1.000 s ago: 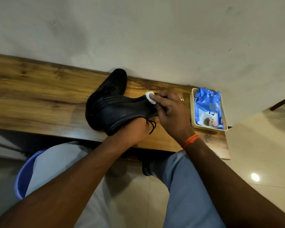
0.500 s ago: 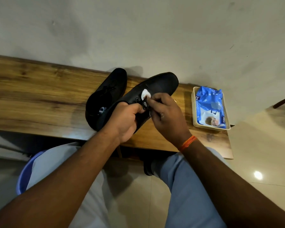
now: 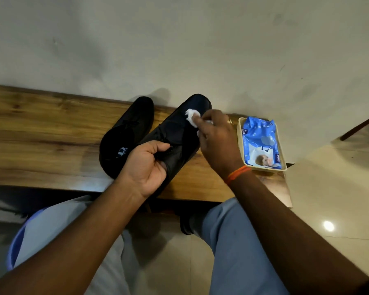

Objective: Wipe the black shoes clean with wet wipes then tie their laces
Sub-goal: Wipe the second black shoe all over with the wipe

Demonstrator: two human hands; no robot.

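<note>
head view: compared with half a second ago, the right hand (image 3: 216, 137) has slid from the lace area out toward the toe of the held shoe (image 3: 179, 133), and the wet wipe (image 3: 191, 117) now sits on the toe cap instead of by the eyelets. the left hand (image 3: 146, 167) has shifted back toward the heel, palm turned up, fingers curled round the collar with the thumb lying over the opening. right fingers are bunched round the crumpled white wipe, pressing it to the leather. a second or so back the shoe lay on its side; now its upper faces up, toe pointing far toward the wall. count: two black shoes, the second shoe (image 3: 126, 137) lying untouched on the wooden bench (image 3: 41, 133) just left of the held one, logo in its insole showing. one wipe in use. one blue wipes pack (image 3: 261, 141) in one beige tray (image 3: 240, 133) at the right end of the bench, near the right hand. one orange thread band (image 3: 235, 174) on the right wrist. two hands, both busy.
</note>
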